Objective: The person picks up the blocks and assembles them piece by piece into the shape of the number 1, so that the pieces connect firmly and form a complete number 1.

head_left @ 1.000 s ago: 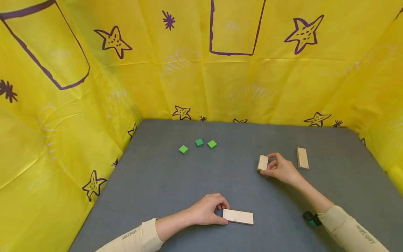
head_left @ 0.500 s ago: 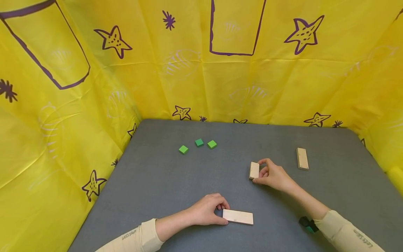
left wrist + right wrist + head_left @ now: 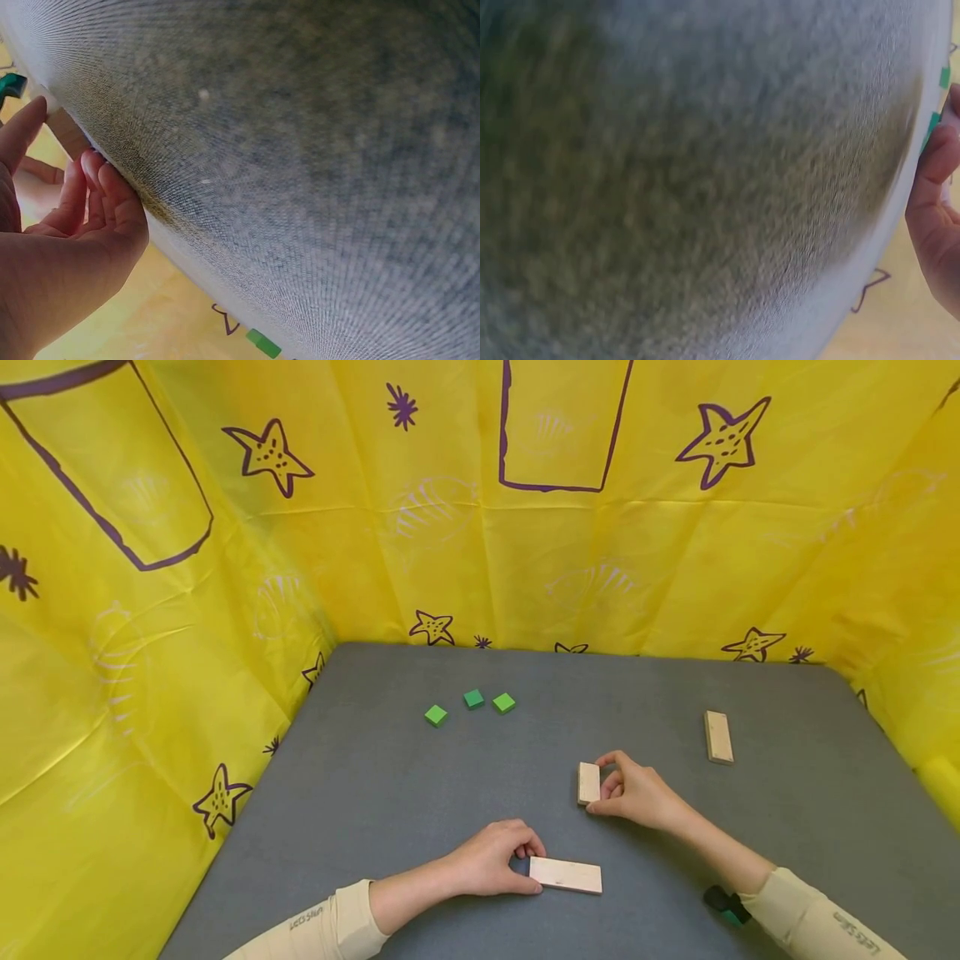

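In the head view my left hand (image 3: pixel 491 860) pinches the near-left end of a flat, pale wooden block (image 3: pixel 566 875) lying on the grey table. Thumb and fingers are on either side of that end, and the left wrist view shows part of the same block (image 3: pixel 69 136) beyond the fingers. Farther right, my right hand (image 3: pixel 637 791) grips a shorter-looking wooden block (image 3: pixel 588 783) between thumb and fingers, its long side pointing away from me. Whether this block touches the table cannot be told. The right wrist view catches only the edge of the right hand (image 3: pixel 936 217).
Three small green blocks, two light green (image 3: pixel 436 716) (image 3: pixel 504 702) and one darker (image 3: pixel 473 699), lie toward the back left. A third wooden block (image 3: pixel 718 737) lies at the right. Yellow patterned cloth (image 3: pixel 450 552) walls the grey table (image 3: pixel 360 760) at the back and sides.
My right hand has carried its wooden block left and toward me, closer to the block at my left hand. The left hand and its block have stayed in place.
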A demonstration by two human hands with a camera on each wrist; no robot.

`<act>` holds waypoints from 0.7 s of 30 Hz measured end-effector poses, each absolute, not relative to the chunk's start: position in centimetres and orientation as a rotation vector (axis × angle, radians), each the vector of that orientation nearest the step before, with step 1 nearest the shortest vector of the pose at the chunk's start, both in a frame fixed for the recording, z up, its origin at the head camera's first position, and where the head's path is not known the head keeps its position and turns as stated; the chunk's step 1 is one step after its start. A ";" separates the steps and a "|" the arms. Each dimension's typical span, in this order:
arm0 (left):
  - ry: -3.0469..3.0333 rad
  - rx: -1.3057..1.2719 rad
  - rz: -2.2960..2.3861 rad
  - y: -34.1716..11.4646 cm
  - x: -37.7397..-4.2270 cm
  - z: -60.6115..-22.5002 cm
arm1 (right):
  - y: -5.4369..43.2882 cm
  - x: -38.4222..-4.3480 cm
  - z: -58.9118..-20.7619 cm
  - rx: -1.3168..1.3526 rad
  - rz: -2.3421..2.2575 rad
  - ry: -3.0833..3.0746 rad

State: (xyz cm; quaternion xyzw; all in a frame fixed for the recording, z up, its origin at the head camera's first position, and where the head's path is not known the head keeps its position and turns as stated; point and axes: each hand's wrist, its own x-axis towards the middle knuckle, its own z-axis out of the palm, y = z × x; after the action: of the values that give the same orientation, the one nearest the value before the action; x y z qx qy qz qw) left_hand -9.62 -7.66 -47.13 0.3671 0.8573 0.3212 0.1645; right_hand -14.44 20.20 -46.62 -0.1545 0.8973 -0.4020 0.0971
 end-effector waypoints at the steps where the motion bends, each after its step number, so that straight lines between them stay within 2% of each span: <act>1: 2.444 1.045 0.915 -7.7 -9.6 -47.1 | 20.1 -14.4 -46.6 -0.464 -1.196 2.651; 21: 2.453 1.043 0.889 -7.6 -9.7 -47.1 | 18.4 -12.8 -47.0 -0.549 -1.184 2.613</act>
State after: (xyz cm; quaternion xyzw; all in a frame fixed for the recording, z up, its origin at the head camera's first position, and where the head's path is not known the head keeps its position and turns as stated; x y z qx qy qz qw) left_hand -9.66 -7.63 -47.08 0.3661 0.8609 0.3121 0.1652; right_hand -12.79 18.38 -47.04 -0.1869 0.8891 -0.4031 0.1102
